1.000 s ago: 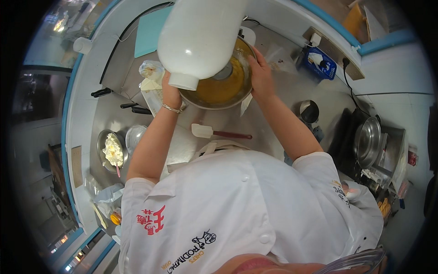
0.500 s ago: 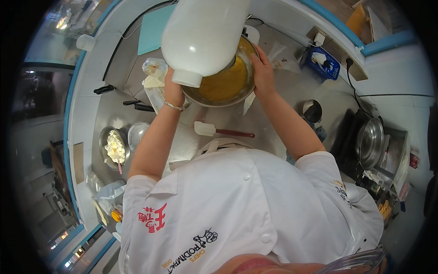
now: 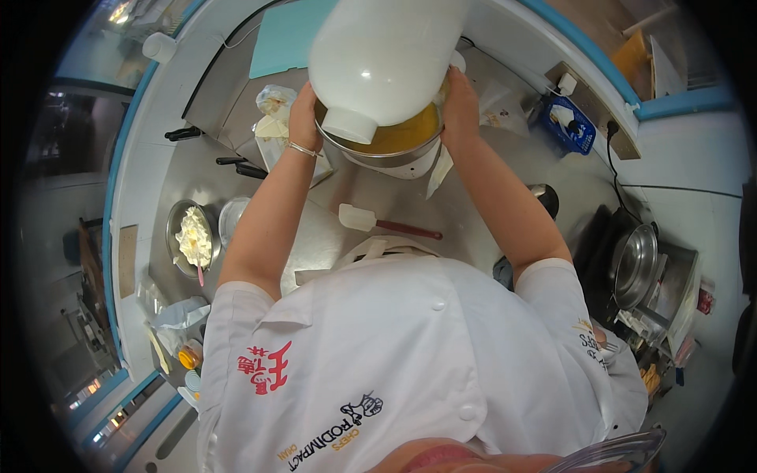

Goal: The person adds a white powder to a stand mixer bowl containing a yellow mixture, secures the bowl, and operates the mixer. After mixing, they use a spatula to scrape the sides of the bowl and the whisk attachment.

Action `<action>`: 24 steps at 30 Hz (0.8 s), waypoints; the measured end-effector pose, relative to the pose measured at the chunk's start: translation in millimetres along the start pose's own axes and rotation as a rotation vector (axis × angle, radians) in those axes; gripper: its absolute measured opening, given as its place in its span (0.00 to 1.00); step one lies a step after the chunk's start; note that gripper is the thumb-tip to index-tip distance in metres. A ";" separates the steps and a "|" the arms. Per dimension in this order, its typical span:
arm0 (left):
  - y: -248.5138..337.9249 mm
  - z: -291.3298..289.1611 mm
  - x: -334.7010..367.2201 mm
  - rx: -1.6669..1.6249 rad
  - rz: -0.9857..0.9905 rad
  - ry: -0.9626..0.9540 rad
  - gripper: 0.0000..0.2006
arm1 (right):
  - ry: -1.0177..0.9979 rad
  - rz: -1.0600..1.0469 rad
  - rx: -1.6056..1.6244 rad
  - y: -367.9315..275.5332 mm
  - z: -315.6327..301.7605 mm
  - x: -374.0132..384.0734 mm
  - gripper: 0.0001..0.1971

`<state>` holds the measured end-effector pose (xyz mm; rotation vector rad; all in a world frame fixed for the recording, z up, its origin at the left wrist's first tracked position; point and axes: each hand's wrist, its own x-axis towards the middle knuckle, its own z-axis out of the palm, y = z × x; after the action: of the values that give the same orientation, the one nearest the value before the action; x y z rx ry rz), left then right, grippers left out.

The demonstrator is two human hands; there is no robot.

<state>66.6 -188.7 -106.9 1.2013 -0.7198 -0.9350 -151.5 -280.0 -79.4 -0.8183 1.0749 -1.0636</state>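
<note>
Under the white head of a stand mixer [image 3: 382, 59] sits a metal mixing bowl [image 3: 380, 160] with a yellow-orange mixture [image 3: 410, 135] in it. Each side of the bowl is gripped: my left hand [image 3: 305, 120] at its left rim, my right hand [image 3: 462, 106] at its right. Most of my fingertips are hidden behind the bowl wall and mixer head. The white mixer base [image 3: 408, 169] shows just below the bowl. Nearer to me, a spatula [image 3: 390, 223] with a white blade and red handle lies on the steel counter.
To the left are a metal bowl of pale creamy chunks [image 3: 194, 236], black-handled knives [image 3: 251, 170] and a white block in wrapping [image 3: 272, 128]. A blue plastic tub [image 3: 569, 126] stands at the far right, near the wall sockets. A shiny metal pan [image 3: 635, 264] sits further right.
The bowl has gone from tilted toward me to more level under the mixer head, and both hands moved with it. More of the mixer base shows.
</note>
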 end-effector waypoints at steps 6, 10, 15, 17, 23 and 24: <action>-2.2 -9.0 3.3 0.010 0.035 -0.039 0.20 | -0.032 -0.007 0.059 11.7 1.3 14.0 0.18; -2.6 -11.2 1.0 0.035 -0.004 -0.015 0.22 | -0.010 0.007 0.087 12.6 4.8 11.4 0.22; -6.1 -17.0 2.3 0.071 0.013 -0.040 0.23 | -0.009 0.009 0.037 12.4 5.9 14.6 0.22; -5.4 -15.5 0.8 0.054 0.025 -0.041 0.23 | -0.012 -0.005 0.029 15.0 4.7 17.8 0.22; -1.1 -8.4 -5.7 -0.050 0.031 -0.061 0.24 | -0.028 0.018 -0.009 5.1 1.7 6.5 0.18; 2.9 -1.5 -8.4 -0.136 -0.010 -0.050 0.24 | -0.043 -0.033 -0.029 14.4 -4.8 11.6 0.19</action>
<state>64.7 -180.3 -104.3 1.0657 -0.6791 -1.0097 -150.9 -286.8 -97.3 -0.8815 1.0460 -1.0556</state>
